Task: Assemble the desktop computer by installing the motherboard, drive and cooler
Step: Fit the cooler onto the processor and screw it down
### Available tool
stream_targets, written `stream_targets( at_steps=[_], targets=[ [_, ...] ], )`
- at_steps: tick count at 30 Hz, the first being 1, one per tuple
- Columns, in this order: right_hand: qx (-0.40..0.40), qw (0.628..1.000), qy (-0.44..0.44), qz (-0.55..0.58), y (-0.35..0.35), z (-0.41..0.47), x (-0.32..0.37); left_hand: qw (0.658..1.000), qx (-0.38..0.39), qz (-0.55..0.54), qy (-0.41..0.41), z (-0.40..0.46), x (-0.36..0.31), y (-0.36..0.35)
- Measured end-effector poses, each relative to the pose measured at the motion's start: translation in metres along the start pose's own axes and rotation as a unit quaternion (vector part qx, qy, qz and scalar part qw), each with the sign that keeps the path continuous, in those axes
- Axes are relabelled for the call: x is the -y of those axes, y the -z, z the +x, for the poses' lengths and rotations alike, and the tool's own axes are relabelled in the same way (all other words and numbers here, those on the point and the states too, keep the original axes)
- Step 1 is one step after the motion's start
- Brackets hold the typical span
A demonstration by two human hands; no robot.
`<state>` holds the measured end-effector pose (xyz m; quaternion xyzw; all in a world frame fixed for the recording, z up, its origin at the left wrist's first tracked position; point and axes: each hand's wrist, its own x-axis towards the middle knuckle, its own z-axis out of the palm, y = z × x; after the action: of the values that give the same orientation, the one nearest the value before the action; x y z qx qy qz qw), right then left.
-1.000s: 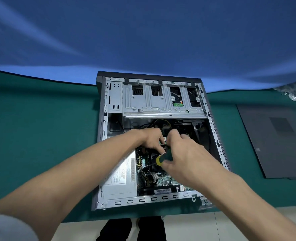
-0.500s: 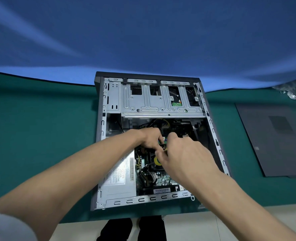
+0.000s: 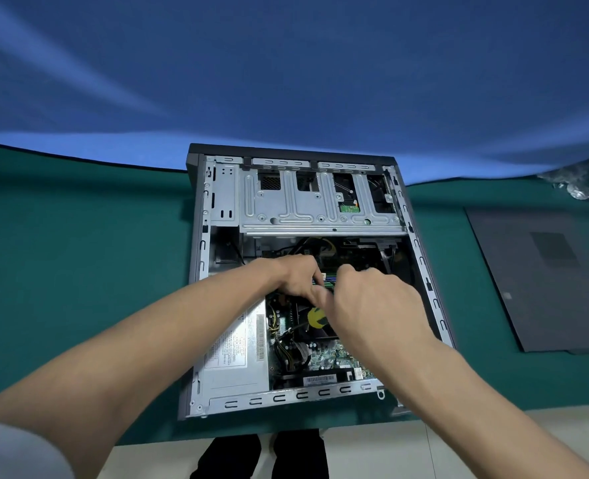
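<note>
An open desktop case [image 3: 286, 397] lies flat on the green table [image 3: 79, 254]. Its silver drive cage [image 3: 320, 202] fills the far end and the power supply [image 3: 234, 357] sits at the near left. The motherboard [image 3: 324, 354] shows at the near bottom, with a dark cooler [image 3: 301, 328] mostly hidden under my hands. My right hand [image 3: 372, 305] grips a screwdriver [image 3: 317, 318]; only its yellow-and-black handle end shows. My left hand [image 3: 296, 276] reaches in from the left with bent fingers meeting the right hand's fingers. What they touch is hidden.
The dark grey side panel [image 3: 545, 278] lies flat on the table to the right of the case. A crumpled clear plastic bag [image 3: 583, 181] sits at the far right edge. A blue cloth [image 3: 286, 81] hangs behind the table. The table's near edge runs just below the case.
My right hand has rolled over the screwdriver, so the handle's butt end now faces up under my fingers. Both hands stay at the same spot inside the case.
</note>
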<state>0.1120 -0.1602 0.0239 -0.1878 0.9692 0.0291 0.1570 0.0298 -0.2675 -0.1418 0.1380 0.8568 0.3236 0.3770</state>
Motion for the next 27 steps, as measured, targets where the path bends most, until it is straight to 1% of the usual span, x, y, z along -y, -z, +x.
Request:
stream_targets(
  at_steps=[3,4,9,11,13,17,18,21,22,25,27],
  targets=[
    [0.042,0.998,0.006,0.048,0.0032,-0.0024,0.0009,1.000,-0.013,-0.021,0.005,-0.0055,-0.0028,-0.0019],
    [0.049,0.998,0.015,0.048,0.0034,-0.0039,0.0020,0.999,-0.013,-0.033,0.010,-0.0064,-0.0031,-0.0019],
    [0.014,1.000,0.012,0.020,0.0045,-0.0001,0.0046,1.000,0.028,-0.012,0.003,-0.0104,-0.0055,0.0027],
    [0.033,0.998,0.012,0.046,0.0047,0.0000,0.0015,1.000,0.005,-0.010,0.013,-0.0093,-0.0049,0.0020],
    [0.051,0.998,0.025,0.039,0.0044,-0.0014,0.0005,0.999,-0.010,-0.023,0.024,-0.0093,-0.0044,0.0007],
    [0.014,1.000,0.016,-0.008,0.0047,0.0009,0.0008,1.000,-0.008,0.006,0.004,-0.0073,-0.0035,0.0007],
    [0.019,1.000,0.017,-0.001,0.0042,0.0011,-0.0002,1.000,-0.006,0.008,0.004,-0.0070,-0.0033,0.0010],
    [0.071,0.996,0.032,0.033,0.0035,0.0000,-0.0040,1.000,-0.004,0.005,0.001,-0.0060,-0.0004,0.0006],
    [0.075,0.996,0.036,0.035,0.0035,0.0000,-0.0044,1.000,-0.005,0.004,0.001,-0.0071,-0.0011,0.0008],
    [0.041,0.999,0.024,0.019,0.0046,0.0038,-0.0047,1.000,-0.011,0.025,0.001,-0.0064,-0.0025,0.0002],
    [0.030,0.999,0.036,0.009,0.0031,0.0054,-0.0050,1.000,-0.008,0.027,0.004,-0.0058,-0.0020,0.0007]
  ],
)
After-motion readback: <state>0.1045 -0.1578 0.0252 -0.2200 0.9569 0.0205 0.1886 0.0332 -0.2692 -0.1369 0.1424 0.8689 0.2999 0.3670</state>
